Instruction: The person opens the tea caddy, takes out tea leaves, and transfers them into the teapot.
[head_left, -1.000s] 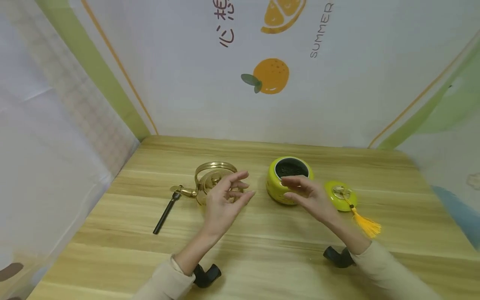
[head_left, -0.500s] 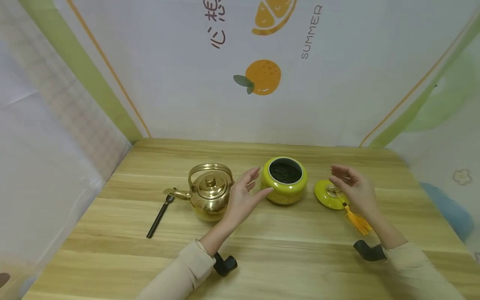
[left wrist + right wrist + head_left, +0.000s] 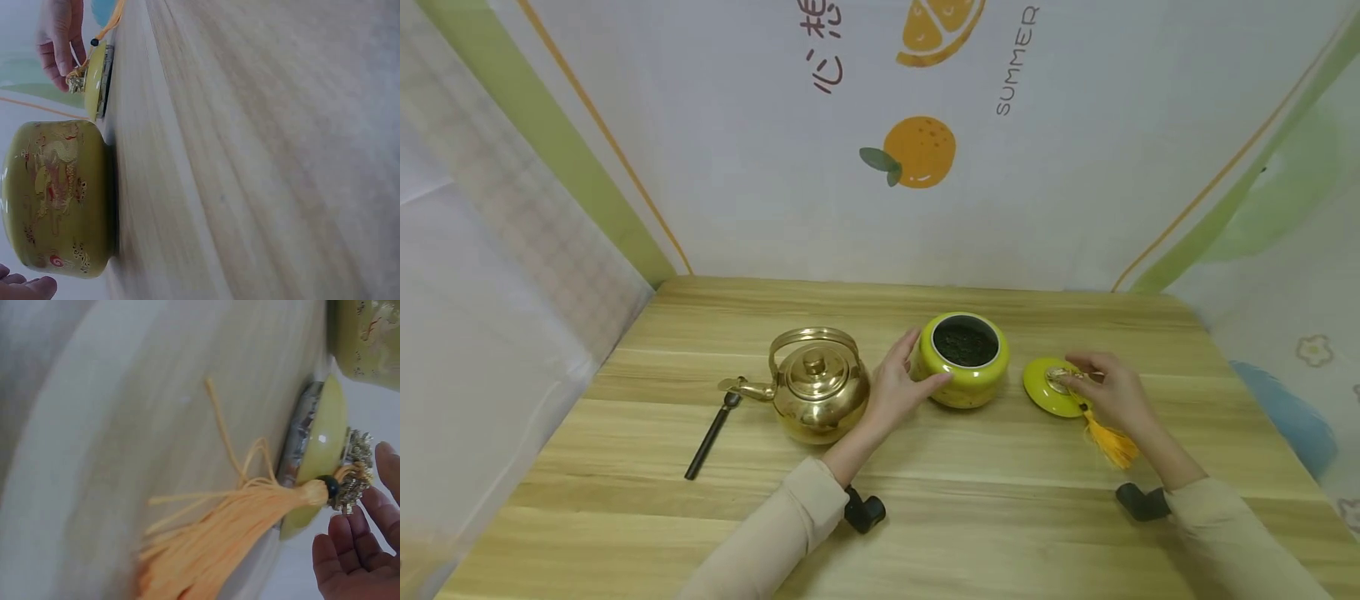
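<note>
A round yellow-green jar [image 3: 966, 387], its mouth uncovered and dark loose leaves inside, stands on the table. My left hand [image 3: 898, 390] is at the jar's left side, thumb in front and fingers towards the back; whether it touches is hard to tell. To the right lies the jar's lid [image 3: 1047, 400], with a gold ornate knob [image 3: 356, 475] and an orange tassel [image 3: 1111, 443]. Around that knob my right hand [image 3: 1112, 392] has its fingers spread, the fingertips at the knob and the thumb side slightly apart in the right wrist view. The lid rests on the table.
A brass kettle [image 3: 820, 404] with a raised handle stands left of the jar, close to my left forearm. Beside its spout lies a thin dark-handled tool [image 3: 709, 446]. A patterned cloth [image 3: 737, 167] hangs behind the wooden table [image 3: 970, 517].
My left hand has moved right, from in front of the kettle to the jar's side. My right hand has moved from in front of the jar to the lid's knob. The view has shifted slightly.
</note>
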A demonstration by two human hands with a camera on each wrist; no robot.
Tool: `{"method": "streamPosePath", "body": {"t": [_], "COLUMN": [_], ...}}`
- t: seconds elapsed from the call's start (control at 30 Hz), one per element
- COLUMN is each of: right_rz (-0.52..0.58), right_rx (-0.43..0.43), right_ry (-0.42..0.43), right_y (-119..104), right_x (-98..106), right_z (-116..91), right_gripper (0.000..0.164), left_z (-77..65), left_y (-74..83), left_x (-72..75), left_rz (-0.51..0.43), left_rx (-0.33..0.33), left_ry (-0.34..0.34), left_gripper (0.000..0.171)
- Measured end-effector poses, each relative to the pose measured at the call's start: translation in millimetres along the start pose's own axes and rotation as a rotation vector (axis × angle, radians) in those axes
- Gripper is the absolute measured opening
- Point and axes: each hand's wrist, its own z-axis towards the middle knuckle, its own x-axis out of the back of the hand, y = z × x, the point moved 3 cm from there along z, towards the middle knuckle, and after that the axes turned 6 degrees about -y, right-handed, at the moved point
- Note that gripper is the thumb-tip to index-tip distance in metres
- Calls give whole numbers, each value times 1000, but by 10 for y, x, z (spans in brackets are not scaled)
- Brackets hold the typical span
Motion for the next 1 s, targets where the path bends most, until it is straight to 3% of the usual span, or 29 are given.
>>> {"method": "streamPosePath", "body": {"t": [0.23,0.53,0.83,1.0], "right_rz": [-52,-56,-78,-28], "right_rx": [-18,-20,54,18], "right_ry": [-52,-51,-19,31], "right_y": [38,52,99,46], "right_x": [-29,-18,-14,36], "right_z": [21,57,91,124], "right_gripper": [31,22,14,14], "left_z": [53,70,66,65], "left_y": [-50,-101,-132,-130], "left_x": [-32,-74,-89,-83], "left_rz": [-4,24,44,56], "left_rx": [0,-15,-27,-20], "left_ry": [-20,-27,-17,-6], "left_gripper": [80,80,79,79]}}
